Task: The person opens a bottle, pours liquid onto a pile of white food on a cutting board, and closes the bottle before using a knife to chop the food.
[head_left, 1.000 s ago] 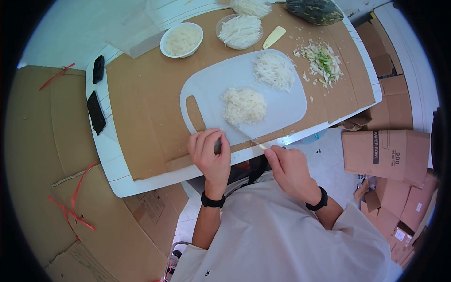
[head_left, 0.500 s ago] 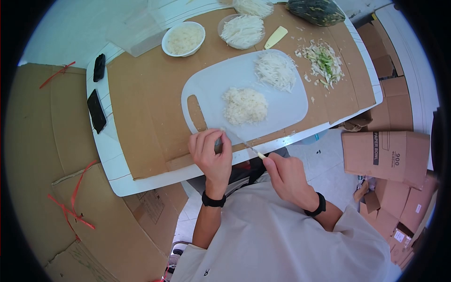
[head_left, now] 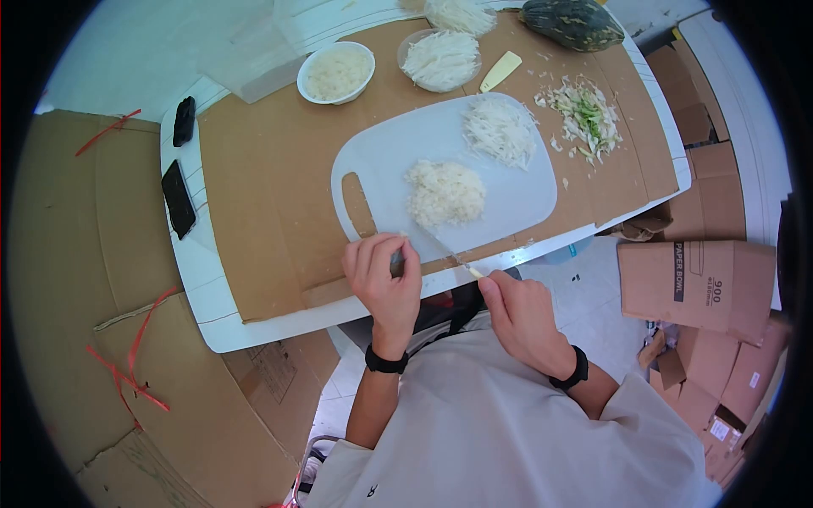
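My right hand [head_left: 529, 326] grips the cream handle of a small knife [head_left: 456, 259], whose thin blade points up and left over the near edge of the white cutting board [head_left: 385, 157]. Close to the blade tip, my left hand [head_left: 385, 284] is closed with its fingers curled and thumb pressed in. Whatever it pinches is mostly hidden. On the board lie a heap of finely chopped white pieces [head_left: 446, 193] and, farther back, a pile of white shreds [head_left: 500, 131].
Behind the board stand a bowl of chopped white bits [head_left: 337, 73] and a bowl of white strips [head_left: 440, 61]. A cream peeler-like tool [head_left: 500, 71], peelings [head_left: 584, 117] and a dark green squash [head_left: 572, 24] lie to the right. A phone [head_left: 178, 200] rests at the left edge.
The view has shifted slightly. The knife has moved a little within it, still near my left fingertips. Both hands keep nearly the same pose, and the heaps look unchanged.
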{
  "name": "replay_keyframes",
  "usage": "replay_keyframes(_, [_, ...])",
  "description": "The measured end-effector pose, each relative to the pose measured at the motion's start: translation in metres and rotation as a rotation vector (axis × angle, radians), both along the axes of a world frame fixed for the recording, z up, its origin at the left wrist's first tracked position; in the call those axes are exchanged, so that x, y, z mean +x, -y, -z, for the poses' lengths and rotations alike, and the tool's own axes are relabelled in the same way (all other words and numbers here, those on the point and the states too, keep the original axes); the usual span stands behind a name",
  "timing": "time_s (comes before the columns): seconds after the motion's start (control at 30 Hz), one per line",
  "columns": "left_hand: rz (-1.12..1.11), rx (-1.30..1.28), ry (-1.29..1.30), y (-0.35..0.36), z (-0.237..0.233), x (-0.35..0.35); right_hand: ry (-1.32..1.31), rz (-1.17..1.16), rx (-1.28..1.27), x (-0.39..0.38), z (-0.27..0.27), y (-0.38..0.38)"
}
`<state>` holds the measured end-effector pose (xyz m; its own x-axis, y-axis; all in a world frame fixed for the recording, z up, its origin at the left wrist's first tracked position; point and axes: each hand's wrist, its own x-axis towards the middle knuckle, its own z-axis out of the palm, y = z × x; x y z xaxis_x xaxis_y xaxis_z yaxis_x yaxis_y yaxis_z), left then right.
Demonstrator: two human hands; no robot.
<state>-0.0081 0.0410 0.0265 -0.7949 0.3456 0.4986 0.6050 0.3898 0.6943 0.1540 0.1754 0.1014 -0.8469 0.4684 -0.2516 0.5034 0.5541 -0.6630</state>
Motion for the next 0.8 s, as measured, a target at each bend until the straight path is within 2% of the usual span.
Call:
replay_keyframes(0.17, [-0.007,-0.009,0.001,0.0,0.0,0.0,-0.029,-0.011,-0.008,0.0,0.0,0.004])
replay_keyframes(0.53, [-0.006,-0.018,-0.002,0.0,0.0,0.0,0.118,-0.095,0.077,-0.006,-0.001,0.013])
replay_keyframes(0.8, [0.008,-0.019,-0.003,0.001,0.0,0.0,0.081,-0.1,0.113,-0.019,0.012,0.016])
